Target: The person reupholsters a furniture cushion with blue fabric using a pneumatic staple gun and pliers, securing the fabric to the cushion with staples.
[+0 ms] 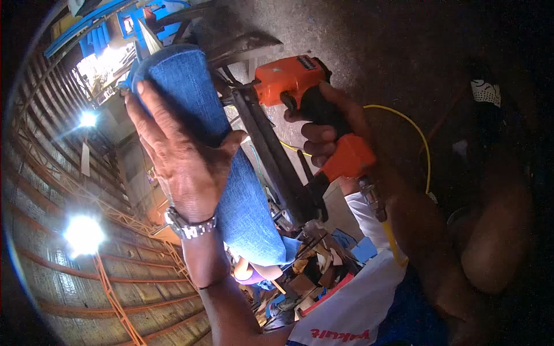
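Note:
A long padded piece covered in blue denim-like fabric [239,199] runs from the upper left to the lower middle. Flat on its upper part lies my left hand [182,161], fingers stretched and thumb spread, a metal watch on the wrist. My right hand [329,124] is wrapped round the black grip of an orange and black pneumatic stapler [294,78]. The tool's long black magazine [268,155] runs alongside the fabric's right edge; whether they touch is unclear. A yellow hose [394,239] is fitted to the tool's handle end.
Scraps and offcuts [311,277] are heaped at the lower middle. The yellow hose loops over the dark floor [398,46] on the right. Blue metal framing [86,26] is at the top left. Roof beams and two bright lamps [84,235] show at the left.

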A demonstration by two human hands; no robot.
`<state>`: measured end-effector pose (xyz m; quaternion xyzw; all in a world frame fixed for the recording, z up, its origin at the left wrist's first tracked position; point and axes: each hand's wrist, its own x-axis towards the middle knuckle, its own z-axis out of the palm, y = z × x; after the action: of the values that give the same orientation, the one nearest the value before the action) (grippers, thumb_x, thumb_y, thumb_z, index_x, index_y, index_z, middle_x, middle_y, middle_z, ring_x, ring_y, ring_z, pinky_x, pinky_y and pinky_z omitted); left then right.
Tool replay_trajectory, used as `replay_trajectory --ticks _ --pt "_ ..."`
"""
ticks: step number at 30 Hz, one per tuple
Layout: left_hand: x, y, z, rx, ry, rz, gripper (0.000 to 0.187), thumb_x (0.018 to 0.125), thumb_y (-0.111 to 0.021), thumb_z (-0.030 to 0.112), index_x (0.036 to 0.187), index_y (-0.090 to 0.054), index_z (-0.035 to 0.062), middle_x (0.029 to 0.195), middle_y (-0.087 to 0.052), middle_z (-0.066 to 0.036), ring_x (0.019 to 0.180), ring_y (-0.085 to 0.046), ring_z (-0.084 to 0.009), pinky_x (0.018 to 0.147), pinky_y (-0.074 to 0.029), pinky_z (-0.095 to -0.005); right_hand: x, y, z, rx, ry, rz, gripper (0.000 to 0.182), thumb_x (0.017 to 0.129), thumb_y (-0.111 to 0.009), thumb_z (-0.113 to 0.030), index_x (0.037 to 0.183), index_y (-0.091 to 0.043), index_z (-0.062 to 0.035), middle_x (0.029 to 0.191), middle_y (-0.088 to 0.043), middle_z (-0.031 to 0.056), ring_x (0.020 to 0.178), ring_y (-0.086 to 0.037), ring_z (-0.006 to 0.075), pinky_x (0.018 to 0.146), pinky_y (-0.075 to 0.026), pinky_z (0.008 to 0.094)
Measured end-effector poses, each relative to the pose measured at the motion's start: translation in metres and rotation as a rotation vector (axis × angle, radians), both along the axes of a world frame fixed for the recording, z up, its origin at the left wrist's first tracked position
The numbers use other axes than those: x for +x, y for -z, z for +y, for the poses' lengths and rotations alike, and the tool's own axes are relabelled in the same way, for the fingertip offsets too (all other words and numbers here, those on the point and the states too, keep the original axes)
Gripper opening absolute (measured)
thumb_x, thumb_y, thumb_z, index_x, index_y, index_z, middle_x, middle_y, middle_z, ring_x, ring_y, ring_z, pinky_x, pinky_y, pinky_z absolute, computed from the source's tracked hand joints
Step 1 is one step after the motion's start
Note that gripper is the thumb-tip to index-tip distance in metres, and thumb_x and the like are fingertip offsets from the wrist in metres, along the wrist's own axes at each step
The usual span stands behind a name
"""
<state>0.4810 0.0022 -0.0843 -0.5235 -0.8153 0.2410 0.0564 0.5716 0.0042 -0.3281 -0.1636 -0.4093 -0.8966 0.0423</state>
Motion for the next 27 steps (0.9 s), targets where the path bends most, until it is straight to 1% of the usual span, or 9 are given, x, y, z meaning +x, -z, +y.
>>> replay_trajectory --ticks 3,5,6,9,13,16,19,24,27 --pt "-0.016 -0.030 -0.008 0.038 0.075 -0.271 0.124 0.056 -0.094 0.028 0.155 -0.023 0.0048 0.157 -0.028 -0.026 0.143 -0.033 -0.0414 0.118 -0.029 -0.0492 0.001 0.003 0.011 0.122 0.025 -0.099 0.068 0.093 -0.058 -0.046 0.137 -0.041 0.0028 0.086 -0.056 0.0100 0.077 -0.059 0.0242 0.074 -0.054 0.0419" --pt "-0.036 -0.056 -0.031 0.736 -0.353 -0.786 0.096 0.079 -0.077 0.049 0.154 -0.031 0.0086 0.158 -0.030 -0.021 0.144 -0.035 -0.0368 0.117 -0.028 -0.0497 0.000 0.008 0.028 0.325 0.095 -0.274 0.069 0.091 -0.061 -0.042 0.139 -0.040 0.0016 0.094 -0.056 0.0121 0.085 -0.058 0.0266 0.079 -0.052 0.0429" --pt "-0.050 -0.075 -0.054 0.730 -0.289 -0.837 0.088 0.089 -0.057 0.065 0.153 -0.031 0.0109 0.159 -0.029 -0.021 0.144 -0.034 -0.0355 0.117 -0.028 -0.0516 0.001 0.012 0.035 0.473 0.154 -0.393 0.069 0.090 -0.062 -0.040 0.140 -0.039 0.0010 0.098 -0.056 0.0132 0.089 -0.058 0.0278 0.081 -0.051 0.0434" --pt "-0.091 -0.079 -0.130 0.787 -0.418 -0.522 0.086 0.093 -0.044 0.071 0.153 -0.034 0.0099 0.159 -0.031 -0.016 0.147 -0.028 -0.0300 0.120 -0.019 -0.0489 -0.002 0.027 0.047 1.132 0.397 -0.757 0.072 0.088 -0.066 -0.035 0.144 -0.036 -0.0009 0.110 -0.055 0.0163 0.100 -0.056 0.0314 0.089 -0.048 0.0449" --pt "-0.117 -0.052 -0.191 0.695 -0.431 -0.526 0.091 0.096 -0.035 0.069 0.155 -0.025 0.0003 0.161 -0.027 -0.015 0.149 -0.023 -0.0286 0.121 -0.017 -0.0442 0.004 0.078 0.030 2.146 0.618 -1.061 0.079 0.084 -0.071 -0.028 0.149 -0.033 -0.0034 0.125 -0.054 0.0206 0.116 -0.055 0.0362 0.100 -0.044 0.0469" --pt "-0.110 -0.038 -0.179 0.634 -0.351 -0.452 0.085 0.099 -0.037 0.062 0.154 -0.026 -0.0008 0.161 -0.026 -0.018 0.150 -0.021 -0.0298 0.122 -0.014 -0.0429 0.008 0.152 0.010 2.832 0.183 -1.129 0.084 0.083 -0.073 -0.025 0.152 -0.030 -0.0057 0.135 -0.053 0.0229 0.124 -0.053 0.0393 0.104 -0.043 0.0471" --pt "-0.083 -0.021 -0.183 0.579 -0.293 -0.396 0.080 0.101 -0.039 0.057 0.154 -0.027 -0.0009 0.161 -0.026 -0.019 0.151 -0.020 -0.0313 0.122 -0.012 -0.0423 0.014 0.212 -0.002 3.013 -0.370 -0.875 0.087 0.084 -0.073 -0.027 0.155 -0.026 -0.0094 0.138 -0.051 0.0217 0.126 -0.052 0.0386 0.105 -0.042 0.0486" --pt "-0.060 -0.023 -0.186 0.517 -0.164 -0.390 0.076 0.101 -0.033 0.058 0.155 -0.028 0.0035 0.161 -0.027 -0.018 0.150 -0.021 -0.0346 0.122 -0.012 -0.0461 0.040 0.231 -0.009 3.163 -0.506 -0.760 0.089 0.086 -0.071 -0.033 0.157 -0.020 -0.0133 0.129 -0.057 0.0195 0.123 -0.053 0.0382 0.103 -0.045 0.0488" --pt "-0.061 -0.022 -0.183 0.520 -0.138 -0.371 0.073 0.102 -0.033 0.056 0.155 -0.029 0.0065 0.160 -0.029 -0.018 0.150 -0.023 -0.0357 0.121 -0.013 -0.0477 0.055 0.229 -0.007 3.215 -0.487 -0.792 0.076 0.087 -0.070 -0.033 0.151 -0.033 -0.0129 0.120 -0.062 0.0181 0.117 -0.056 0.0368 0.098 -0.048 0.0475"
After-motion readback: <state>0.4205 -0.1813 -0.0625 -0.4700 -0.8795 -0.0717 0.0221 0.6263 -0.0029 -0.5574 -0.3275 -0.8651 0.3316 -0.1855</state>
